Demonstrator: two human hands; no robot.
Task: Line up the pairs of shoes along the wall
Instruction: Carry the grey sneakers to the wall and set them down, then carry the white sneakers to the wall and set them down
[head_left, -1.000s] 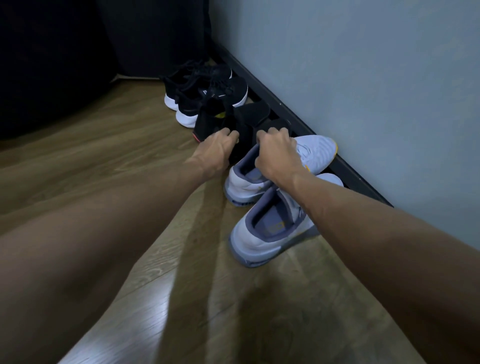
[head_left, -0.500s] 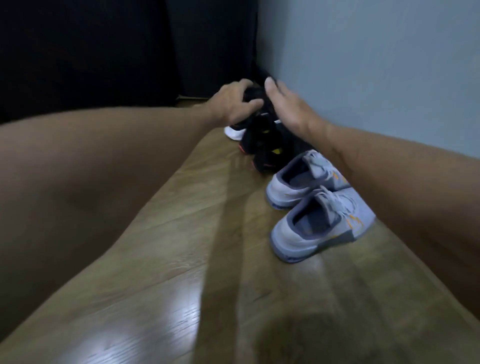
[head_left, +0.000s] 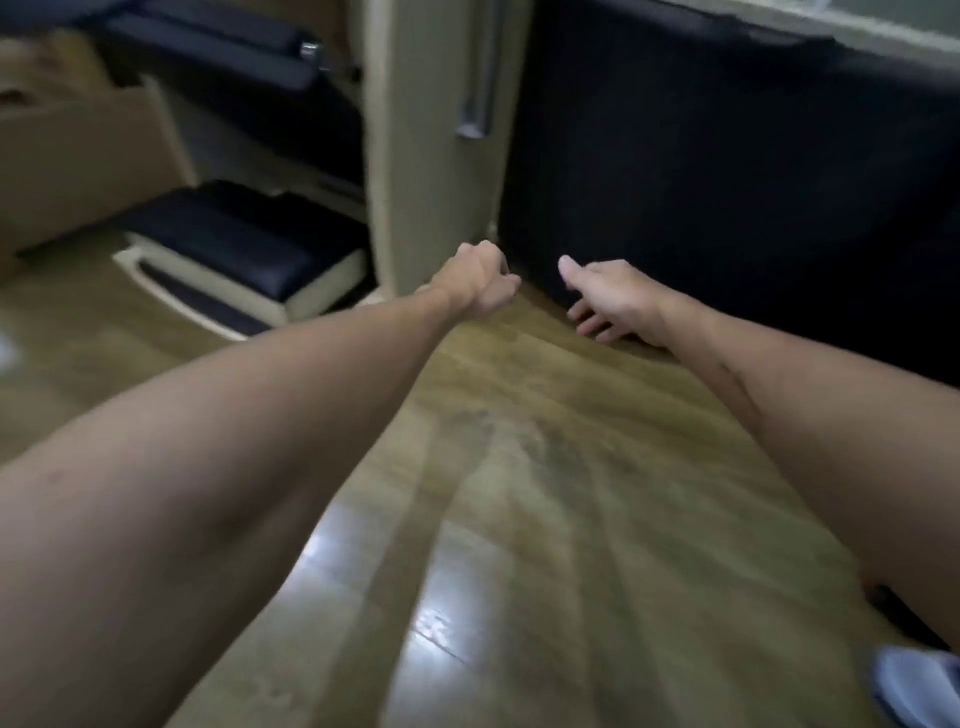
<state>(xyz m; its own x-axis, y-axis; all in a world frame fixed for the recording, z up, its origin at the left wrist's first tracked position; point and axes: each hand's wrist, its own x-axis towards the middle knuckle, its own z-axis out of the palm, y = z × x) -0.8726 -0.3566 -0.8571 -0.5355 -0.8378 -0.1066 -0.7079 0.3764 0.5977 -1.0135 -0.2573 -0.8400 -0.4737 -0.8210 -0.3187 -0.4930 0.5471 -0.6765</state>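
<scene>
Left hand clenched and holding nothing, right hand released with fingers spread over the floor; grey shoe at lower right.

Head-worn wide-angle camera looks forward and down (blurred) along both outstretched forearms to the glossy wooden plank floor

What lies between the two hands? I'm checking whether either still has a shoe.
Nothing: between left hand and right hand, the head view shows only bare wooden floor.
</scene>
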